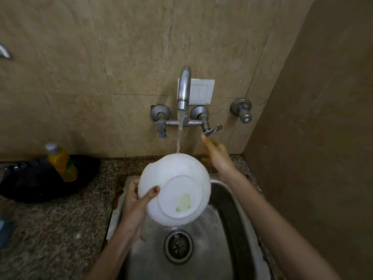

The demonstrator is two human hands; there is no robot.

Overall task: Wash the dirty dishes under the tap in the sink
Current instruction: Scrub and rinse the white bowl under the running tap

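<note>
A white bowl (175, 186) is held over the steel sink (232, 209), its underside facing me, with a pale sticker on its base. My left hand (137, 201) grips its left rim, thumb across the outside. Water runs from the chrome tap (183, 87) onto the bowl's far edge. My right hand (217, 156) is stretched out with straight fingers just below the right tap lever (213, 130), fingertips close to it and holding nothing.
A yellow dish-soap bottle (62, 162) stands in a black basin (40, 178) on the speckled granite counter (60, 229) at the left. The drain (177, 246) lies in the sink's middle. A left tap handle (161, 128) and a separate wall valve (243, 112) stick out from the tiled wall.
</note>
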